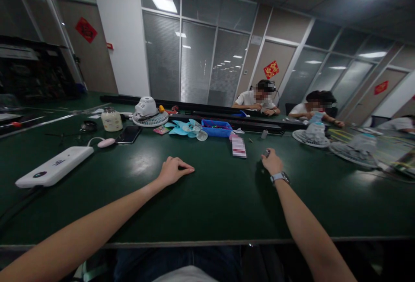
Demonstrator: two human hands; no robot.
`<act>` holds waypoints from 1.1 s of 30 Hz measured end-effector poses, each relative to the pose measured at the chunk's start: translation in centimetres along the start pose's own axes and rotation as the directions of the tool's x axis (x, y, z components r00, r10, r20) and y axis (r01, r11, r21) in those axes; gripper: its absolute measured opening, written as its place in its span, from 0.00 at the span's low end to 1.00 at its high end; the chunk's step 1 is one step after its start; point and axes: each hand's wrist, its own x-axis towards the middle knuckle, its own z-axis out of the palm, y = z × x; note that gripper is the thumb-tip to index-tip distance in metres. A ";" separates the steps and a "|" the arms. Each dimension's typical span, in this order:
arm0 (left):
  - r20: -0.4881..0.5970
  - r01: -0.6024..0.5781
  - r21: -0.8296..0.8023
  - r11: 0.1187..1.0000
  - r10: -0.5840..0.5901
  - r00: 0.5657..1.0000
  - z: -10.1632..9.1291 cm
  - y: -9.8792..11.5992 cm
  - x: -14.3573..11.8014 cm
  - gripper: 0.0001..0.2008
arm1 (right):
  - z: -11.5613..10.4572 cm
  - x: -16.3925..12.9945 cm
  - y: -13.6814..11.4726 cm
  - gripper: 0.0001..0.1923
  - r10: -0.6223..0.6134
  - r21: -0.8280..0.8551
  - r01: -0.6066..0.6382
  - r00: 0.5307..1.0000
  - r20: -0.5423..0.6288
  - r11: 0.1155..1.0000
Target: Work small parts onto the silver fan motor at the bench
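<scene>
The left grip (173, 170) rests loosely curled and empty on the green bench (207, 200). The right grip (271, 161) is clenched on a small grey part (266, 152), with a pink card (239, 145) just left of it.

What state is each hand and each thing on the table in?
left hand: resting on green table, loosely curled, holding nothing
right hand: closed around something small, unclear what
phone: flat, screen dark
jar: upright, lid on
blue tray: holding small parts
</scene>
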 end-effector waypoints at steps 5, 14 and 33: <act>-0.034 -0.009 -0.020 1.000 0.008 0.999 -0.1 0.4 0.1 0.17 | 0.2 -1.0 -1.2 0.34 -0.005 -0.012 0.004 0.993 -0.121 1.000; -0.248 0.106 -0.170 0.980 -0.147 0.958 0.1 0.6 0.5 0.21 | 0.8 -14.7 -13.7 0.27 -0.913 0.312 0.866 0.407 0.018 0.392; -0.196 0.075 -0.133 0.988 -0.101 0.975 0.0 1.3 0.3 0.22 | 1.2 -15.7 -14.3 0.20 -0.909 0.554 0.738 0.408 0.088 0.385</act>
